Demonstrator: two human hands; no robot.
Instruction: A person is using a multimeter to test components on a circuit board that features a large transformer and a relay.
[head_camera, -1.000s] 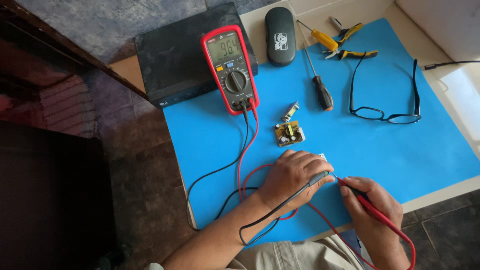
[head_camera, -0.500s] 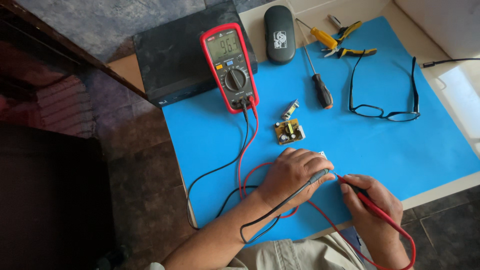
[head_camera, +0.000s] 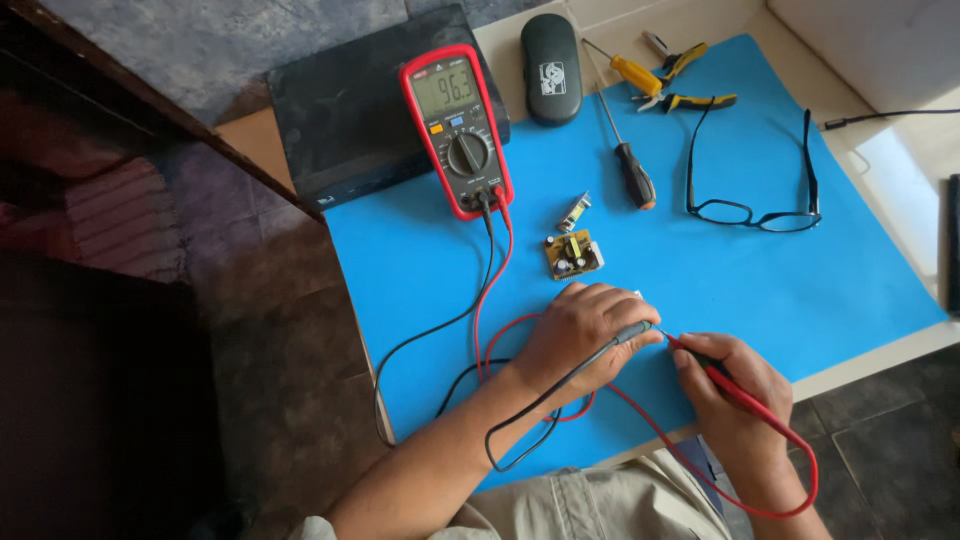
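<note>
- Left hand (head_camera: 580, 335) pinches the thin black test probe (head_camera: 632, 331) w/ fingers closed on its shaft; tip points right. A small white part (head_camera: 637, 294) peeks out at the knuckles, mostly hidden, can't tell what it is.
- Right hand (head_camera: 728, 390) is closed on the red test probe (head_camera: 715, 368), tip aimed left; the two tips nearly meet just right of the left hand.
- Risk, as I judge it: tips so close could touch each other & give a false reading; a slip off the hidden contact would do the same.
- Red & black leads loop back over the blue mat (head_camera: 800, 290) to the red handheld multimeter (head_camera: 457, 128), up-left of the left hand.
- Small yellow circuit board (head_camera: 573, 254) lies just above the left hand, untouched; black-framed glasses (head_camera: 755, 190) & black-handled screwdriver (head_camera: 625, 150) farther up-right on the counter.
</note>
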